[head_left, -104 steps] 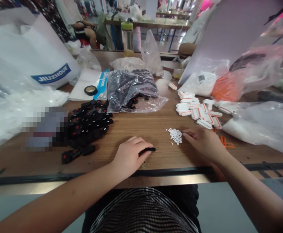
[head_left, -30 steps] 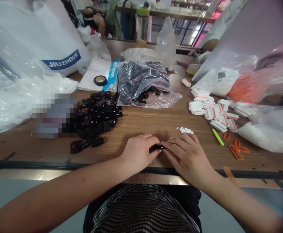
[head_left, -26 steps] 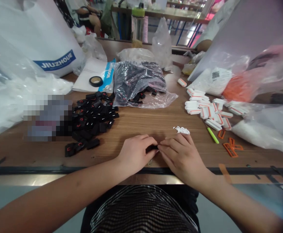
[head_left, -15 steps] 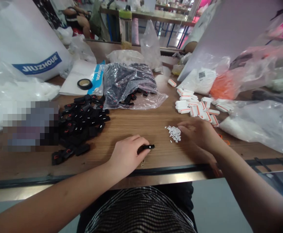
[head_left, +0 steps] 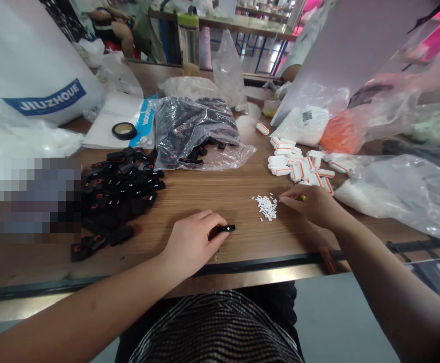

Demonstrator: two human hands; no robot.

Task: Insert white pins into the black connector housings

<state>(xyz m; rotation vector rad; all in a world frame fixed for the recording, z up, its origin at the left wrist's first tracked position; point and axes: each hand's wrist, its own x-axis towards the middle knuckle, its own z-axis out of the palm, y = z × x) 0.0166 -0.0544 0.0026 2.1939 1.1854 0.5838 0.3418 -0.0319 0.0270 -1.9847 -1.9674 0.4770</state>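
Observation:
My left hand [head_left: 197, 239] is closed around a small black plastic part [head_left: 227, 228] with a white dot on its end, held low over the table. Part of it is hidden by my fingers. My right hand [head_left: 310, 204] hovers at the right edge of a pile of tiny white plastic pieces [head_left: 267, 207]. Its thumb and index finger are pinched together; what lies between the tips is too small to make out. A yellow-green bit [head_left: 303, 197] shows by its knuckles.
Black plastic parts [head_left: 121, 186] are heaped on the left, beside a filled clear bag [head_left: 197, 126]. White parts with orange stripes [head_left: 299, 169] lie beyond my right hand. Black tape [head_left: 124, 131] rests on papers [head_left: 102, 118]. Plastic bags [head_left: 401, 191] crowd the right side.
My right fingertips have drawn slightly away from the white pile and are pinched. The left hand keeps its hold on the black part. The whole view has shifted a little.

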